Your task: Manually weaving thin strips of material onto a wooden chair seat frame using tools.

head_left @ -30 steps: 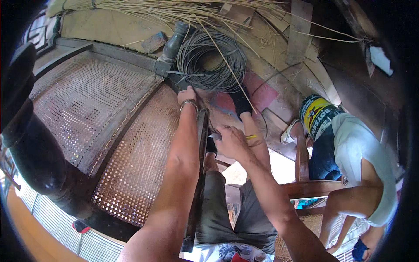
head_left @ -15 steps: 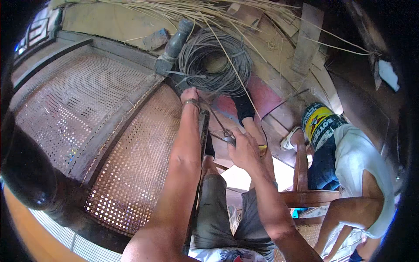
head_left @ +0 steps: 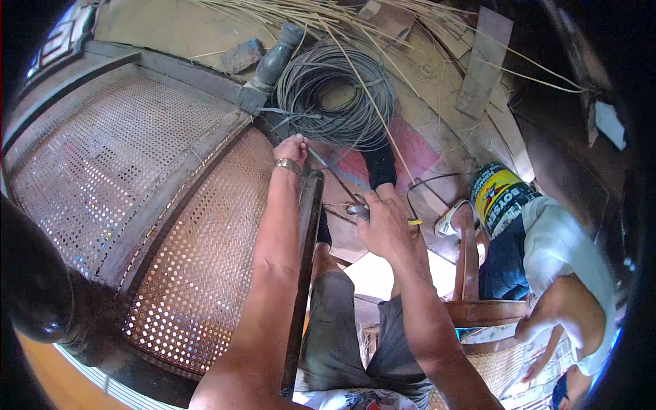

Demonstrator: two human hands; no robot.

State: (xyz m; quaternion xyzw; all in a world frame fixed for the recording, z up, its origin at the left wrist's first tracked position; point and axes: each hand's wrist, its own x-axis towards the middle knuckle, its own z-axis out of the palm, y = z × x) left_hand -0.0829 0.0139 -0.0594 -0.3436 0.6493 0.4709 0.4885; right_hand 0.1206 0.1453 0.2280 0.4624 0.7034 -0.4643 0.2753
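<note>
My left hand (head_left: 292, 147) is closed on one end of a thin dark strip (head_left: 333, 176), beside the corner of a dark wooden frame. The strip slants down to my right hand (head_left: 384, 222), which is wrapped around a hand cutter (head_left: 357, 209) resembling pruning shears. Its grey metal head sticks out on the left of my fist, and a yellow end shows on the right. The strip meets the metal head; whether the jaws close on it is hard to see. Just beyond my hands lies a large coil of dark strips (head_left: 335, 96).
A wooden frame with woven cane panels (head_left: 198, 266) fills the left. Pale cane strips (head_left: 314, 17) and a flat board (head_left: 484, 61) lie at the back. At right, a person in a white shirt (head_left: 564, 239) sits by a dark bucket with a yellow label (head_left: 499, 195).
My left hand has shifted slightly left, and my right hand slightly up, with the strip still between them. The dark strip's loop at right has changed shape. The person at right has moved an arm.
</note>
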